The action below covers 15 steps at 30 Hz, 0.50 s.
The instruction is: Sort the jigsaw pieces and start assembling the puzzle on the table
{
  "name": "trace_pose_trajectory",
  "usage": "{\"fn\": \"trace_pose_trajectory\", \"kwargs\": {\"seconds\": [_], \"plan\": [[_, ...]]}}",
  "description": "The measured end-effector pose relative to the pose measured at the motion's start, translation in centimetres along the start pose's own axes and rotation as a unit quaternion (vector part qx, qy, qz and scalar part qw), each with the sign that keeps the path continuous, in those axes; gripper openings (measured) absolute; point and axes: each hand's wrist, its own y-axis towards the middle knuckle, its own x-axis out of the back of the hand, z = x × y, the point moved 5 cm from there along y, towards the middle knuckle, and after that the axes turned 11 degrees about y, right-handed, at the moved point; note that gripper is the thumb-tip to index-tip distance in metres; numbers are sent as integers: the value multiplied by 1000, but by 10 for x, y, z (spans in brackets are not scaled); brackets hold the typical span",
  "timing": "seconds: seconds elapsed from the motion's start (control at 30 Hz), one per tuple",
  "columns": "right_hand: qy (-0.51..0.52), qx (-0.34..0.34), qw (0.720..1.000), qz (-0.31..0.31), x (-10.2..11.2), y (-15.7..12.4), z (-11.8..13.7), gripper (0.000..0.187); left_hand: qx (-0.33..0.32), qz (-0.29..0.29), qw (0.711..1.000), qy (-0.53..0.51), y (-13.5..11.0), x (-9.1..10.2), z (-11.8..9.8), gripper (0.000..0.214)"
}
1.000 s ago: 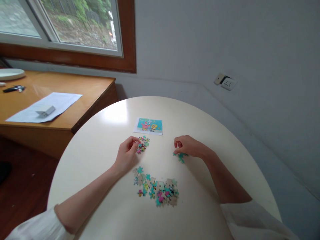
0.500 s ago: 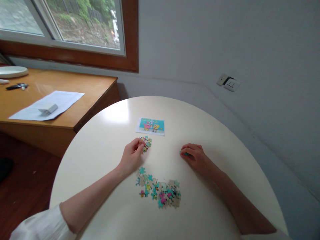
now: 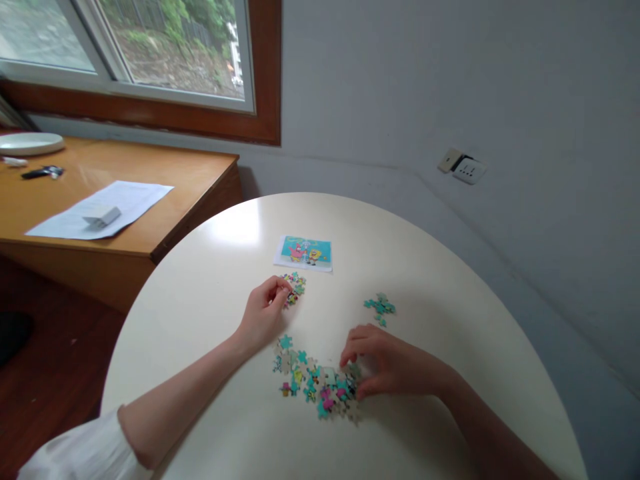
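The right hand (image 3: 387, 363) arches at the large puzzle pile (image 3: 326, 393). The left hand (image 3: 264, 308) curls beside a smaller pile (image 3: 299, 285).

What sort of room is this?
Probably an ordinary room in a home or office; I can't tell which. A wood-framed window looks onto greenery, a wooden desk holds a sheet of paper, and jigsaw pieces lie on a white table.

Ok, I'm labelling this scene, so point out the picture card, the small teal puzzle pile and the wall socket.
Picture card (image 3: 306, 253): head view, middle of its printed face.
Small teal puzzle pile (image 3: 382, 306): head view, its central pieces.
Wall socket (image 3: 469, 171): head view, middle of its faceplate.
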Motion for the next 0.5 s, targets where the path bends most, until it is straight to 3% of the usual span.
{"fn": "trace_pose_trajectory", "kwargs": {"seconds": [0.2, 0.5], "plan": [[9, 26, 1000, 8, -7, 3, 0, 16, -3, -1, 1000, 4, 0, 0, 1, 12], [55, 33, 998, -1, -6, 3, -5, 19, 0, 12, 1000, 7, 0, -2, 1, 12]]}}
